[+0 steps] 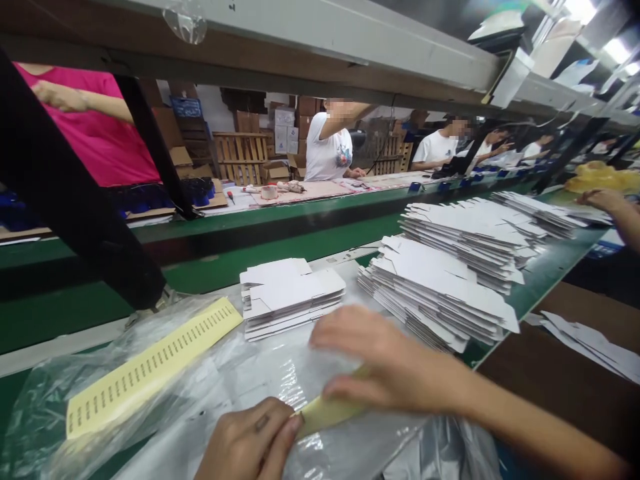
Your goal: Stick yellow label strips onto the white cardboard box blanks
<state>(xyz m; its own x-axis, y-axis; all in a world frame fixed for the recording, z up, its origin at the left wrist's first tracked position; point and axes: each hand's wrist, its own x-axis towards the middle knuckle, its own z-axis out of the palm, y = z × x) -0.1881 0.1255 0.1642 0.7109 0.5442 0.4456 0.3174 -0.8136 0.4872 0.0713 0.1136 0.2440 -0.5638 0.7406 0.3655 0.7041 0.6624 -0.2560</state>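
My left hand (250,443) has its grip pressed together on the near end of a yellow strip (327,412), thumb against the curled fingers with the strip's tip between them. The strip runs up and to the right from that pinch and goes under my right hand (395,370). That hand's grip is spread: the palm and thumb lie on the strip, and the fingers reach out flat to the left over a clear bag (280,373).

The crumpled bag lies under both hands on the tabletop (545,267). To the left of my left grip, a yellow sheet (150,367) printed with rows of small marks lies slanted in the plastic, well apart from the strip.

Just beyond my right fingers sits a low stack (290,293) of flat white cartons. To its right are two taller piles (440,293), fanned and leaning, with a further pile (545,210) behind them.

Past the cartons runs a green belt (300,247). At the far right another person's hand (603,198) rests by the last pile. Across the belt, a person in a pink shirt (100,133) stands at the left and others in white work along the line.
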